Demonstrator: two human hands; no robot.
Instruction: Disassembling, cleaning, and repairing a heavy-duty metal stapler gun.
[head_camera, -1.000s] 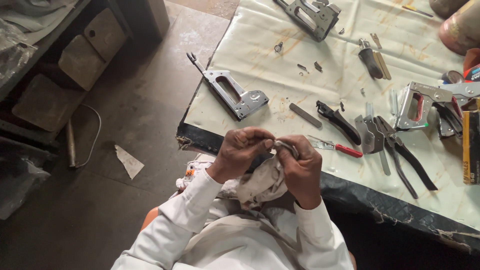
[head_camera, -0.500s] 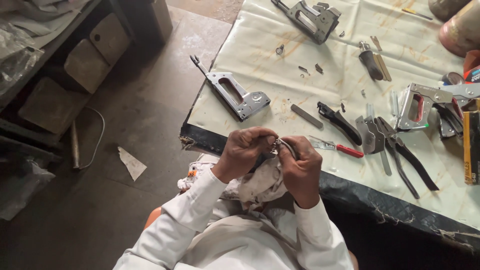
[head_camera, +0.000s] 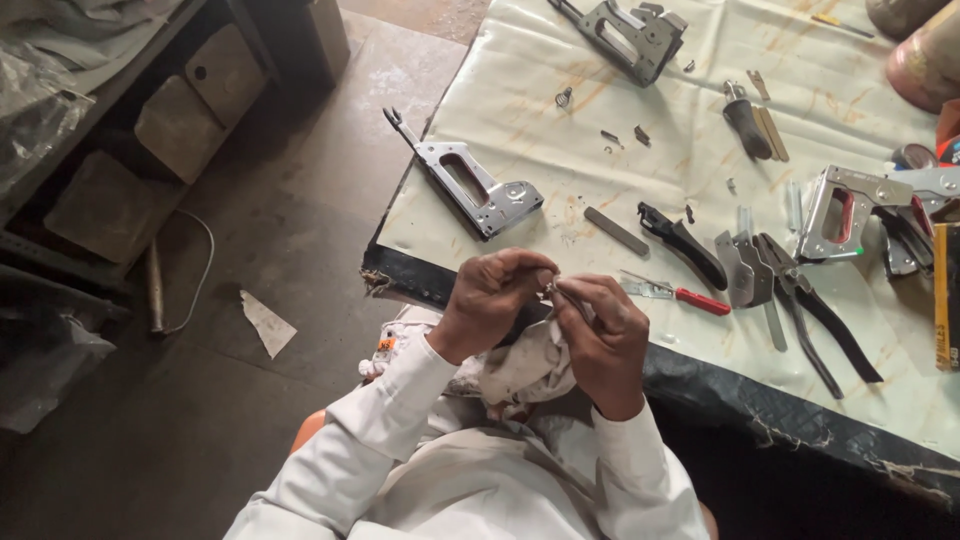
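Both hands together just off near edge of table (head_camera: 520, 110), over lap. Left hand (head_camera: 492, 300) curled, fingertips pinched on small metal part (head_camera: 553, 289); right hand (head_camera: 607, 335) curled too, fingers closed on same part from other side, thumb on top. Part tiny, shape hard to tell. Stained rag (head_camera: 520, 368) bunched under both hands, touching right palm. White sleeves (head_camera: 400, 420) below. On table, cream sheet cover, dark front edge. Stapler body (head_camera: 470, 185) near left edge, handle toward far left. Second stapler (head_camera: 630, 30) at far edge. Flat metal bar (head_camera: 616, 230) just right of first stapler. Black-handled tool (head_camera: 685, 240) beside bar. Red-handled screwdriver (head_camera: 675, 293) near front edge, closest to right hand. Pliers (head_camera: 815, 320) right of that, black handles pointing to near edge. Third stapler (head_camera: 850, 210), red inside, toward right edge. Small spring (head_camera: 563, 96) and loose bits mid-table. Floor left of table: paper scrap (head_camera: 265, 322), wire (head_camera: 195, 280).
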